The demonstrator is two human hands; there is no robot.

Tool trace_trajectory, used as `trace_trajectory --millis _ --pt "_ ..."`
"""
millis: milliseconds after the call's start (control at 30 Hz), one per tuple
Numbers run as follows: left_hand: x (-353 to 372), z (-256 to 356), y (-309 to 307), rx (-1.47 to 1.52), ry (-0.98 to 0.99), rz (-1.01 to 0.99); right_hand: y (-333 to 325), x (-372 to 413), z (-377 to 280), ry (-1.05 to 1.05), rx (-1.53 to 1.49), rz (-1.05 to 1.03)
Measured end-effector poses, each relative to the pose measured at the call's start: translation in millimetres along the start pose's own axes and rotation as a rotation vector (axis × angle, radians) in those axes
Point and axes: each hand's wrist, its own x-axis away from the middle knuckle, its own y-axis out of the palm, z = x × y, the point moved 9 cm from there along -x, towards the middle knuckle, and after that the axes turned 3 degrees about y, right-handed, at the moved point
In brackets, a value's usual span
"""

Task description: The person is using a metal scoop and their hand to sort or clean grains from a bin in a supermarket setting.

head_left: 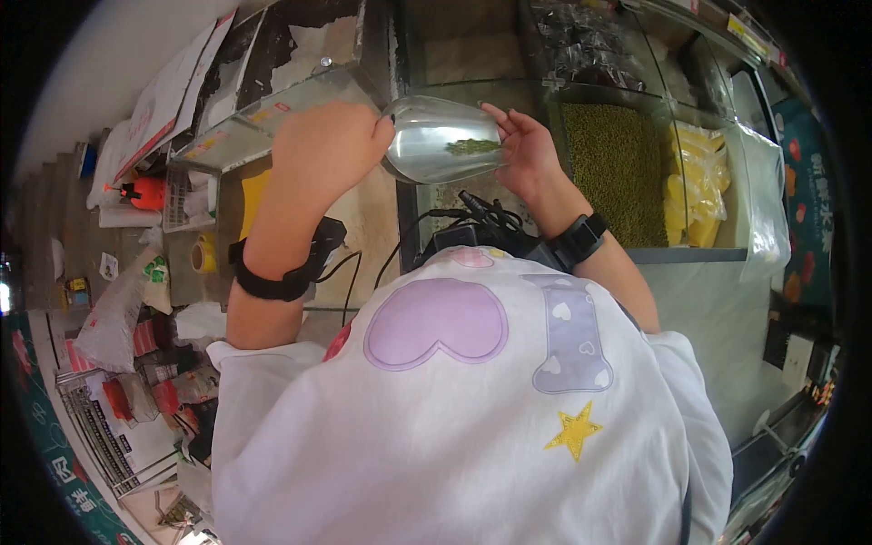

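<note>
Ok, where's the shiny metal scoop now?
Head view, top centre: the shiny metal scoop is held between the left hand and right hand, just left of the binned green beans.

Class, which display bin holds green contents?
The bin right of the metal scoop, beside the right hand, full of small green beans; the next bin holds yellow pieces.

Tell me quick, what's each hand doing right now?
Left hand: closed on the handle end of the metal scoop.
Right hand: fingers gripping the metal scoop at its mouth.
</note>
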Motion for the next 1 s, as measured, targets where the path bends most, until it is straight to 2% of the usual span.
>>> trace_trajectory --millis 67,133,167,233,367,433,467,533,567,633,767,1000 --pt "-2 2 -4 -0.017 0.03 0.014 -19 -19 -1 -0.011 -0.057 0.006" --pt "-2 -1 -3 -0.011 0.005 -0.018 3 -27 3 0.212 -0.333 -0.815" --pt "-1 -2 -3 -0.014 0.009 -0.016 15 -18 4 0.207 -0.335 -0.817" --pt "2 -7 -6 -0.035 -0.009 0.023 -11 -18 -3 -0.041 -0.286 -0.037" --pt "11 -20 -9 0.031 -0.018 0.058 -9 -10 -12 -0.028 -0.419 -0.035" --pt "19 -38 2 0.09 -0.15 0.048 -15 -8 -32 -0.068 -0.489 -0.156" --pt "22 -39 5 0.101 -0.137 0.054 -24 -7 -43 -0.084 -0.486 -0.15" --pt "31 -52 20 0.082 -0.228 -0.003 -47 -2 -73 -0.199 -0.497 -0.102" --pt "33 -54 26 0.096 -0.212 0.002 -57 2 -84 -0.219 -0.492 -0.091" --pt "40 -68 49 0.131 -0.303 -0.103 -87 16 -108 -0.348 -0.586 0.036" --pt "46 -68 63 0.164 -0.31 -0.118 -129 41 -136 -0.471 -0.6 0.18" --pt "44 -68 78 0.243 -0.325 -0.156 -159 61 -154 -0.513 -0.61 0.193"
